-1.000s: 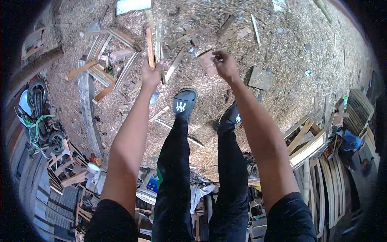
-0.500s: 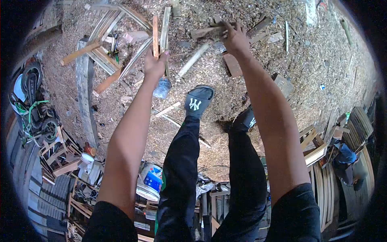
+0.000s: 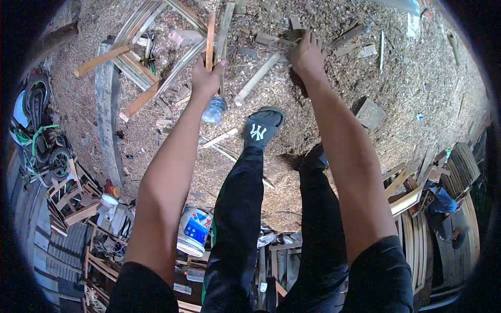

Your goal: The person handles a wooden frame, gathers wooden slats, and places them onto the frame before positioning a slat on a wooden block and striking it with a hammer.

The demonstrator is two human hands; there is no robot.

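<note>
My left hand (image 3: 207,78) is closed around the lower end of an upright orange-brown wooden strip (image 3: 210,39). A paler, greyer strip (image 3: 225,28) stands close beside it, running down behind my fingers. Below that hand lies a crumpled clear-blue plastic piece (image 3: 214,110). Farther right, my right hand (image 3: 309,57) reaches down to the ground, its fingers curled over a piece of scrap wood (image 3: 297,36) and slightly blurred. Just left of its fingers is a short brown board (image 3: 272,40). A light wooden stick (image 3: 257,78) lies between my hands.
A wooden frame (image 3: 136,73) lies at upper left by a long weathered beam (image 3: 108,115). Wood chips cover the ground around my sandal (image 3: 263,130). A white-and-blue bucket (image 3: 194,232) stands near my legs. A small motorbike (image 3: 44,141) is at left, a person (image 3: 443,201) at right.
My right hand's fingers have drawn in around the scrap wood, and its wrist now covers the reddish block. My left hand keeps hold of the strip. The whole view has shifted slightly.
</note>
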